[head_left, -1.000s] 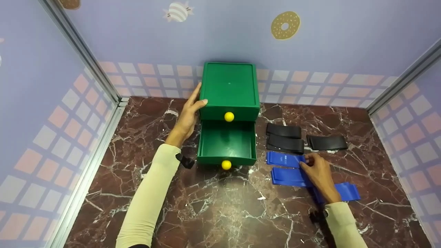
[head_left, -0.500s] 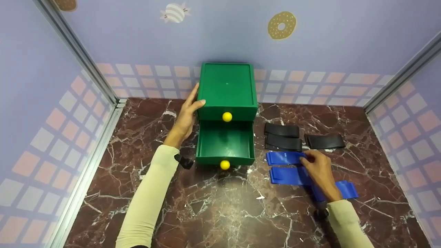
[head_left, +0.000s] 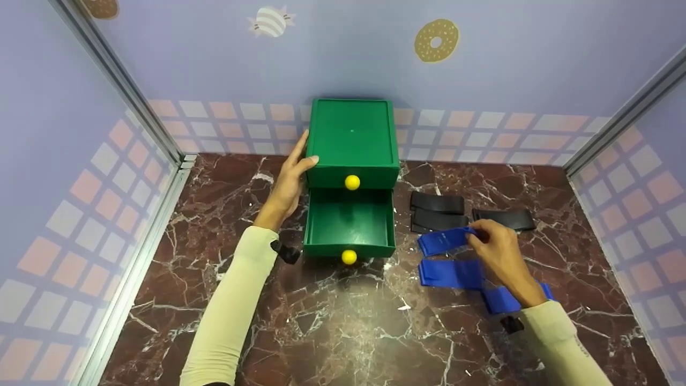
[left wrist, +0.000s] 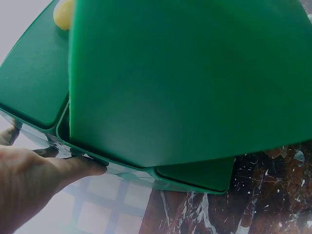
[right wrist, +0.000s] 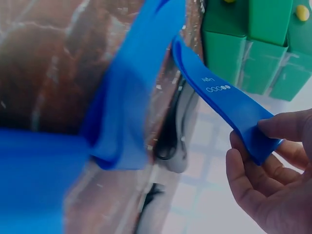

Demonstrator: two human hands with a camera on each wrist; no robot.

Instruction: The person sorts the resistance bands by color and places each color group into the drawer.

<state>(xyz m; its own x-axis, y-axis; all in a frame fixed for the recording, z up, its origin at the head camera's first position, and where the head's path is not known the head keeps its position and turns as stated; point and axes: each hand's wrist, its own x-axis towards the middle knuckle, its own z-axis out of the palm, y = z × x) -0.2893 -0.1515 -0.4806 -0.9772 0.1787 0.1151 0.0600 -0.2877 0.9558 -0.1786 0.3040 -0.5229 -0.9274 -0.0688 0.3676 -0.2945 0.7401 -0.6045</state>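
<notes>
A green drawer unit (head_left: pixel 352 139) with yellow ball knobs stands against the back wall, its middle drawer (head_left: pixel 326 250) pulled out with nothing visible inside. My left hand (head_left: pixel 285 187) rests along the unit's left side, fingers extended and thumb at the top front corner. To the right, my right hand (head_left: pixel 499 251) pinches the end of a folded blue resistance band (head_left: pixel 444 241) between thumb and fingers. In the right wrist view, that band (right wrist: pixel 219 90) carries the print "Light" and slants up from the table, its far end lower.
A second blue band (head_left: pixel 450 273) and a third blue band (head_left: pixel 501 300) lie nearer the front, the third partly under my right forearm. Several folded black bands (head_left: pixel 439 220) lie behind them. Patterned walls close in the marble-look table (head_left: pixel 343 332) at the back and sides.
My right hand has raised the near end of the blue band off the table, tilting it and shifting slightly back. The left hand stays on the unit.
</notes>
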